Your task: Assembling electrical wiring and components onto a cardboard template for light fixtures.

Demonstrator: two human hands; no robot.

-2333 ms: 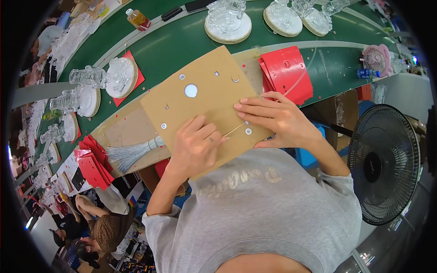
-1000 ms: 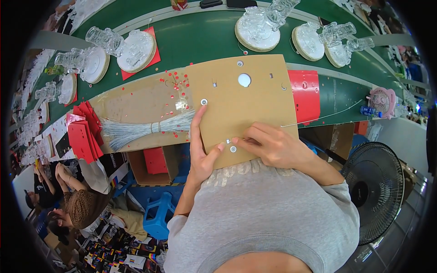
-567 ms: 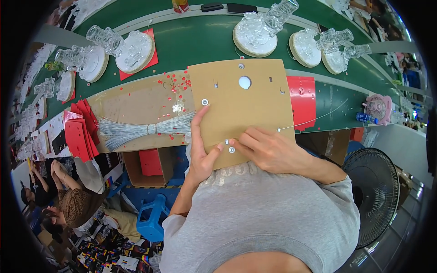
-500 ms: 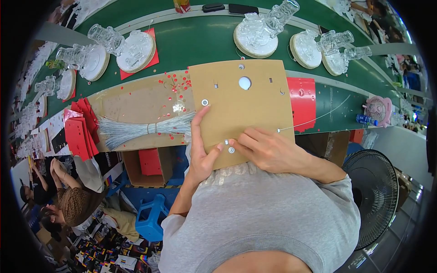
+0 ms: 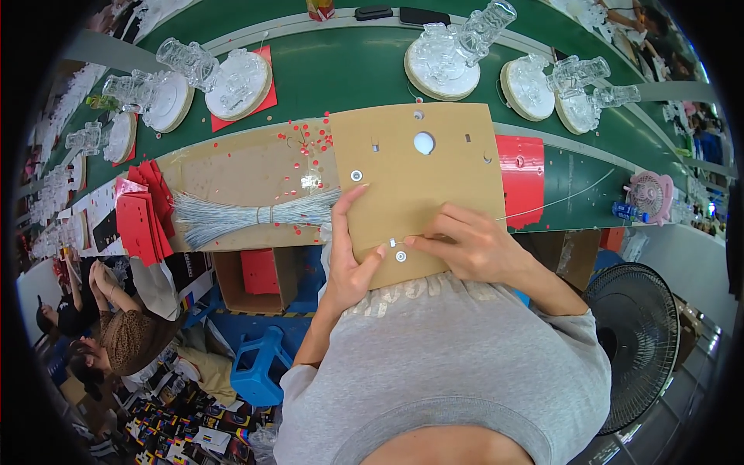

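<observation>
A tan cardboard sheet (image 5: 422, 190) with punched holes and metal eyelets leans against my front, over the table edge. My left hand (image 5: 346, 267) is closed on its left edge, with the thumb on the face by a small slot (image 5: 393, 242). My right hand (image 5: 473, 246) pinches a thin pale wire (image 5: 573, 194) just right of that slot. A short piece of wire shows between slot and fingertips. The rest trails out to the right past the sheet. Below the slot sits an eyelet (image 5: 401, 256). What lies behind the sheet is hidden.
A tied bundle of wires (image 5: 267, 215) lies left on brown cardboard, beside red cards (image 5: 139, 221). Clear plastic assemblies on round bases (image 5: 442, 66) stand along the green table (image 5: 341, 74). A red sheet (image 5: 521, 174), small pink fan (image 5: 649, 195) and large black fan (image 5: 632, 349) are right.
My right fingertips have drawn a little away from the slot, and a short piece of wire now shows there. The white bit on the wire beside my right hand is no longer visible.
</observation>
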